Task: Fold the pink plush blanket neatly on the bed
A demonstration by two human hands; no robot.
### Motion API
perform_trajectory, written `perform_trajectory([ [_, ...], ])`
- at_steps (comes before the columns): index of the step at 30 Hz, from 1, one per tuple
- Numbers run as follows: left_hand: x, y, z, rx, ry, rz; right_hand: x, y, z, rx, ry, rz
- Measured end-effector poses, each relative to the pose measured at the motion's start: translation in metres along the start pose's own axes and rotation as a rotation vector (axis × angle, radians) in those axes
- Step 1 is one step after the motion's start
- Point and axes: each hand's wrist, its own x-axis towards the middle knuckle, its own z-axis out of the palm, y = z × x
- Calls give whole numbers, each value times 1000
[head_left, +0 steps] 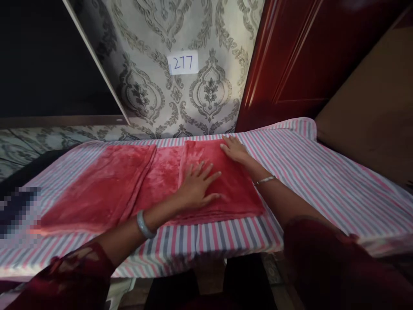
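Observation:
A plush red blanket (167, 172) lies across the table, its left and right ends folded inward with a single-layer strip showing between them. My left hand (198, 187) rests flat on the right folded part, fingers spread. At the far right corner of that same part, my right hand (235, 149) lies with its fingers stretched out on the blanket's edge. Neither hand grips the fabric. The left folded part (100, 189) lies flat, with no hand on it.
A striped cloth (290, 172) in pink, grey and white covers the table. Behind it are a patterned wall with a paper marked 277 (183, 63), a dark screen (54, 60) at the left and a red wooden door (300, 56) at the right. A brown panel (371, 99) stands far right.

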Motion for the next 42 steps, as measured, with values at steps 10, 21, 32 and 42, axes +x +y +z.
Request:
perform_trajectory([
  [10,-22,-8,31,140,-49,-42,16,15,52,-103,-62,-3],
  [21,-22,0,24,91,-73,-80,14,7,44,-134,-79,14],
  [32,64,-37,-23,39,123,-230,-103,-14,35,-185,14,-102],
  [42,102,-83,15,210,-111,-455,-145,-17,58,-249,15,-102],
])
